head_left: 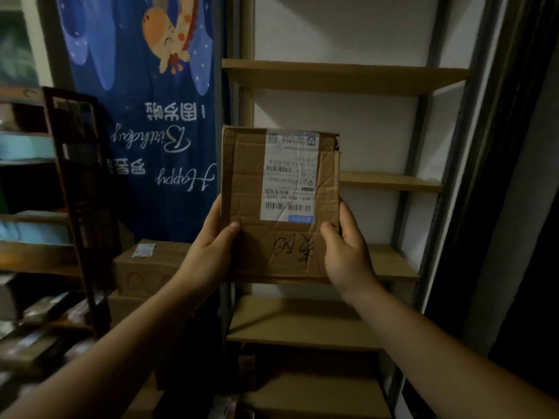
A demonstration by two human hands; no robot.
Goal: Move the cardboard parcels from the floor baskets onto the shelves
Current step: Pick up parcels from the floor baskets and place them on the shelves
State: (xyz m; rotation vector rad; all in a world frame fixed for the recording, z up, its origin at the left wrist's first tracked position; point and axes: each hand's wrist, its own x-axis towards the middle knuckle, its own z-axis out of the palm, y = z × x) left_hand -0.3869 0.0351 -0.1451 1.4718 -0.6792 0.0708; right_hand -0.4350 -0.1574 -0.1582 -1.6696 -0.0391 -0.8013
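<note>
Shelves [344, 77]: bare boards straight ahead. Parcel [242, 182] held in front of them, long axis toward 12 o'clock. Left hand [211, 252] clasps its 8 o'clock edge, right hand [348, 255] its 4 o'clock edge; both equally near.

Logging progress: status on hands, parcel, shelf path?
Gripping: left hand, right hand on the parcel, lower sides. Upright, label facing camera, not yet on the shelves. No obstruction seen.
</note>
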